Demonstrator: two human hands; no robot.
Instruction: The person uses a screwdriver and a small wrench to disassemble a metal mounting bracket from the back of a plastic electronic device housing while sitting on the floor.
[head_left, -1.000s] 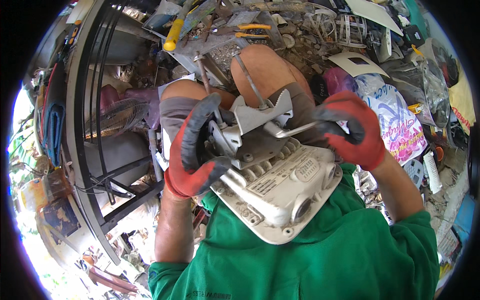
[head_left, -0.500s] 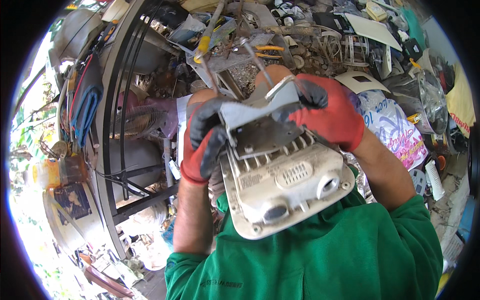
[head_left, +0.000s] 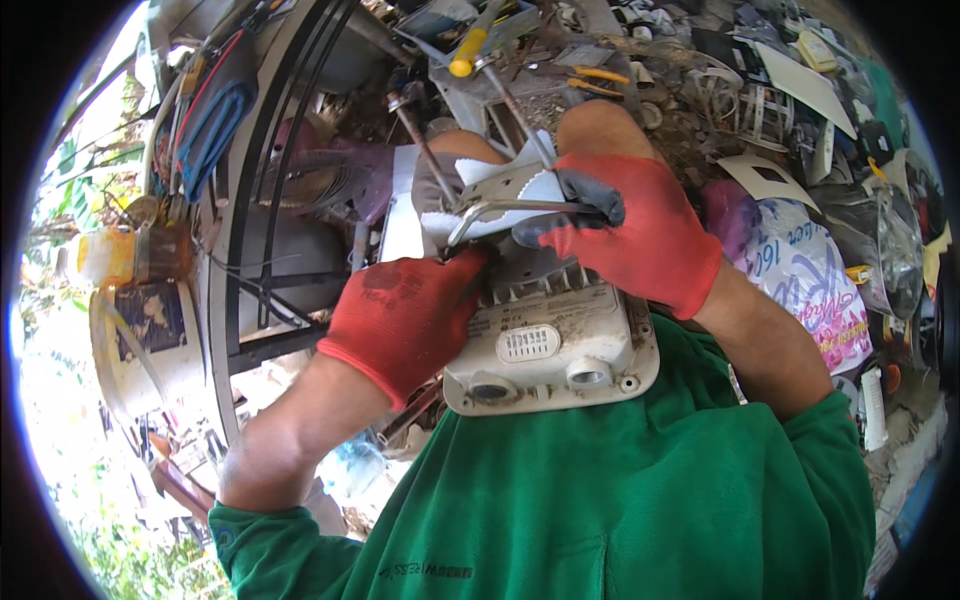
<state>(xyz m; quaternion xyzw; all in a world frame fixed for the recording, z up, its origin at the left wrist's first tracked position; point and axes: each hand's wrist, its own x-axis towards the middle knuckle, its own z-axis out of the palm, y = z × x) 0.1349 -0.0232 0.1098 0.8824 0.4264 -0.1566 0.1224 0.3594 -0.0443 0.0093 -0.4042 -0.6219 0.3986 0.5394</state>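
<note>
A dirty white box-shaped housing [head_left: 560,345] with fins and two round ports rests against my lap. Fixed to its far side is a grey metal clamp bracket [head_left: 505,188] with toothed edges and two long bolts [head_left: 415,137] pointing away. My right hand [head_left: 640,225], in a red glove with dark fingers, is closed on a bent metal rod [head_left: 520,206] that looks like a hex key. Its bent end reaches the bracket's left side. There my left hand [head_left: 415,310], gloved alike, is closed under the bracket at the housing's left edge; its fingertips are mostly hidden.
Beyond my knees lie a yellow-handled tool [head_left: 475,45], orange-handled pliers [head_left: 600,78] and mixed scrap. A black-and-grey metal frame [head_left: 240,250] stands at my left. To the right are a printed plastic bag [head_left: 805,270] and a beige panel [head_left: 768,182].
My left hand has moved from the bracket's upper left corner down beside the housing. A bent metal rod now shows in my right hand. The housing has tilted and shifted slightly left.
</note>
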